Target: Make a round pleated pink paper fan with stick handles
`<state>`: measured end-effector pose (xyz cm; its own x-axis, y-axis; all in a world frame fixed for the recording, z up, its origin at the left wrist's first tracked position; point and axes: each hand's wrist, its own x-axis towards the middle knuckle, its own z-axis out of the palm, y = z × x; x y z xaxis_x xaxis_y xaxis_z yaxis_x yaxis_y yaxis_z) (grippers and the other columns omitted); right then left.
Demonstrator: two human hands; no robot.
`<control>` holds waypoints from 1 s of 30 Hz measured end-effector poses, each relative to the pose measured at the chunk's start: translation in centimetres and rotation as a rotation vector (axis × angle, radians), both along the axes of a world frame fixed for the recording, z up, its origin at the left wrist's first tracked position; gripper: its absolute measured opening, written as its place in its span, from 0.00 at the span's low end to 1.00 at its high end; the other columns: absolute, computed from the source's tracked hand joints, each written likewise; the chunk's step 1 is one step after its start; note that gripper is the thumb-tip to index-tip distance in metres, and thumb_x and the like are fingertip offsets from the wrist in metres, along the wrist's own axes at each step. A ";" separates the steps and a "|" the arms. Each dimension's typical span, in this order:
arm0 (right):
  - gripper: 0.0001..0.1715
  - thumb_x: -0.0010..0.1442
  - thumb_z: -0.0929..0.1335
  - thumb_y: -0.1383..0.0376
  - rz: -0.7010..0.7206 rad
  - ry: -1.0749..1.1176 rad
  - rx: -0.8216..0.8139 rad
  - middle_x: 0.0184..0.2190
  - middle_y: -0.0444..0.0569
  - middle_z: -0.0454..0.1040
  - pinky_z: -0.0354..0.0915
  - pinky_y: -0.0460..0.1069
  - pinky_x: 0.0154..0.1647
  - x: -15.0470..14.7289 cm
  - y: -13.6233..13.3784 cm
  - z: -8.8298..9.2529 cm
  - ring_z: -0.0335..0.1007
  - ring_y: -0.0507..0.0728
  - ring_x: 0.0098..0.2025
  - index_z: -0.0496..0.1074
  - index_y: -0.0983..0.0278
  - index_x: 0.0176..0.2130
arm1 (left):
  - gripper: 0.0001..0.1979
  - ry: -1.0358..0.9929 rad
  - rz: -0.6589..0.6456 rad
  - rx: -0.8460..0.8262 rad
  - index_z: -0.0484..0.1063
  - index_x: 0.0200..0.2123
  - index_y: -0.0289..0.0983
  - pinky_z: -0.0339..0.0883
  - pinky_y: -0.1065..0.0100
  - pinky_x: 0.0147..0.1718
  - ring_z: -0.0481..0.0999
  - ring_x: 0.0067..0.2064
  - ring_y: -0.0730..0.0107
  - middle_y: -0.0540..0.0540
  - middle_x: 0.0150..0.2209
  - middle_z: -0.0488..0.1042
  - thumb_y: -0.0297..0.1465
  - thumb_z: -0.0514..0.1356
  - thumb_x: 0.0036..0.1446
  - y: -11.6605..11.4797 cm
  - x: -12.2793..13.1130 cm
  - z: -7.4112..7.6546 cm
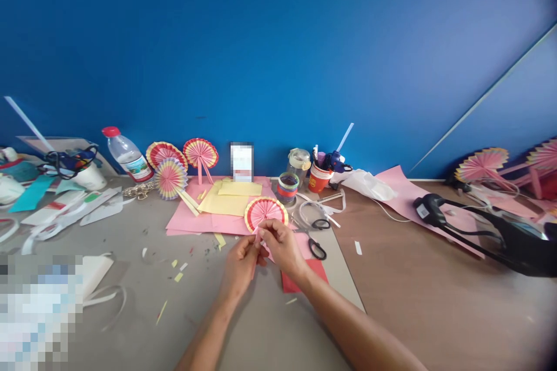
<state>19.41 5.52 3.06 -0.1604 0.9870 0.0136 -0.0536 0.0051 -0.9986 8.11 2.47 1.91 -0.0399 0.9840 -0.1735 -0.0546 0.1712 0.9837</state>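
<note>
Pinches pink paper [257, 236] below the red-ringed pleated fan [266, 213] with left hand [243, 254] and right hand [281, 244] close together, probably to steady the folds; holds it near the yellow sheets [224, 204].

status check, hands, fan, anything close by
Left hand and right hand pinching fan at its lower end. Fan spread open. Red paper beside right wrist.

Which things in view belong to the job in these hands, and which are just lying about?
Likely part of the job:
- pink paper pinched by left hand and right hand
- nearest pleated fan
- yellow sheets
- scissors

Likely just lying about:
- plastic bottle
- lidded jar
- red cup
</note>
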 end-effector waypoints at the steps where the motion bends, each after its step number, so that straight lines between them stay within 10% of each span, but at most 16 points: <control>1: 0.05 0.54 0.64 0.63 -0.004 0.001 -0.008 0.22 0.43 0.69 0.58 0.46 0.24 0.1 0.1 0.0 0.59 0.50 0.22 0.67 0.63 0.30 | 0.15 0.006 -0.012 0.004 0.73 0.32 0.37 0.63 0.71 0.25 0.71 0.24 0.71 0.48 0.26 0.75 0.44 0.59 0.52 0.0 0.0 0.0; 14: 0.07 0.49 0.67 0.63 0.115 0.159 -0.151 0.20 0.39 0.63 0.54 0.45 0.23 0.9 0.7 0.0 0.56 0.48 0.21 0.66 0.64 0.29 | 0.16 0.031 -0.028 0.036 0.73 0.29 0.36 0.67 0.68 0.28 0.75 0.26 0.67 0.45 0.29 0.77 0.44 0.58 0.53 -0.1 0.1 -0.3; 22: 0.10 0.54 0.63 0.60 -0.119 -0.267 0.099 0.22 0.42 0.64 0.55 0.46 0.28 3.6 3.1 -0.9 0.58 0.51 0.25 0.65 0.64 0.28 | 0.18 0.173 0.310 0.080 0.70 0.39 0.36 0.64 0.69 0.28 0.73 0.28 0.68 0.49 0.25 0.73 0.44 0.58 0.51 1.3 -2.4 -1.4; 30: 0.07 0.52 0.61 0.68 -0.012 -0.702 0.229 0.26 0.46 0.69 0.55 0.47 0.32 4.3 3.2 -0.5 0.63 0.53 0.30 0.66 0.64 0.25 | 0.18 0.043 0.191 -0.045 0.70 0.37 0.35 0.60 0.73 0.23 0.72 0.25 0.72 0.51 0.25 0.71 0.41 0.60 0.47 1.7 -1.8 -0.8</control>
<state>23.72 8.77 2.54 -0.1960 0.9735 0.1179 0.5989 0.2140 -0.7717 6.27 4.15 1.16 -0.2335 0.9491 -0.2113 -0.0484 0.2056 0.9774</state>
